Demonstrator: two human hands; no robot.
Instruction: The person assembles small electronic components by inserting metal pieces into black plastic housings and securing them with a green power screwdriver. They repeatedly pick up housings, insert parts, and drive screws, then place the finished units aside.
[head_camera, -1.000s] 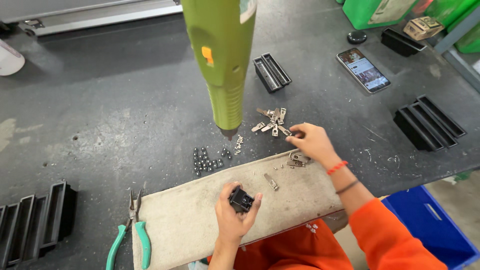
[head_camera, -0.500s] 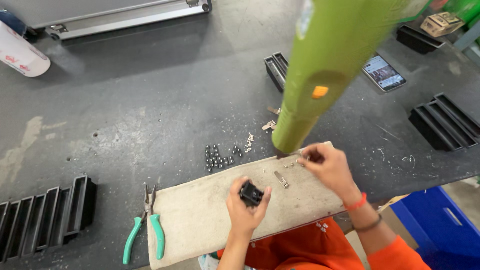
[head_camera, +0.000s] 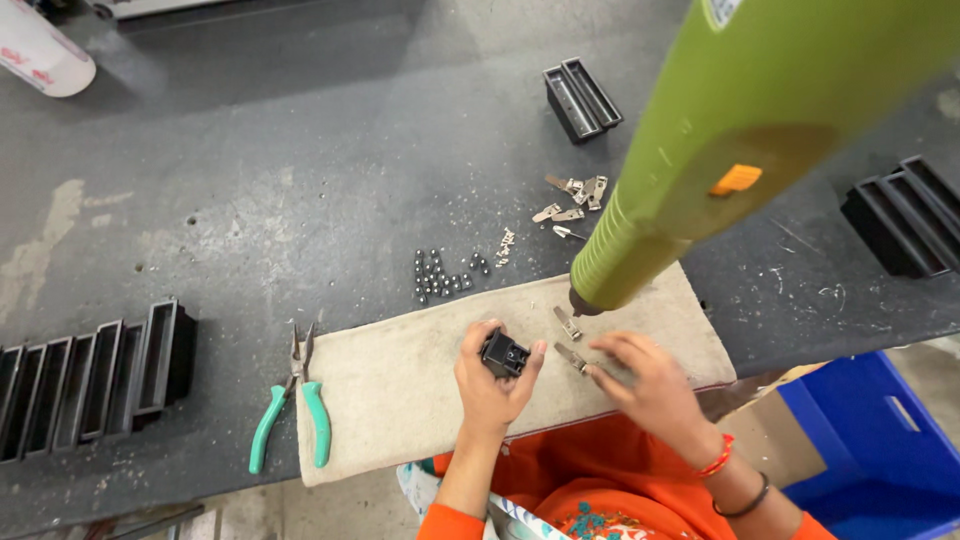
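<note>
My left hand (head_camera: 490, 385) grips a small black plastic block (head_camera: 504, 353) over a beige cloth pad (head_camera: 400, 385). My right hand (head_camera: 645, 385) pinches a small metal clip (head_camera: 573, 359) at its fingertips, just right of the block. Another metal clip (head_camera: 567, 322) lies on the pad above it. A green hanging power screwdriver (head_camera: 720, 140) points down, its tip just above the pad near that clip. A cluster of small dark steel balls (head_camera: 440, 277) and several loose metal clips (head_camera: 572, 198) lie on the dark table behind the pad.
Green-handled pliers (head_camera: 295, 405) lie at the pad's left edge. Black slotted trays stand at the left (head_camera: 90, 375), the back (head_camera: 580, 98) and the right (head_camera: 905, 215). A blue bin (head_camera: 870, 450) sits below the table edge at right. A white roll (head_camera: 45, 55) lies far left.
My right hand came back from the clip pile at the rear to the pad with a clip, close to the block. The green screwdriver swung right in view.
</note>
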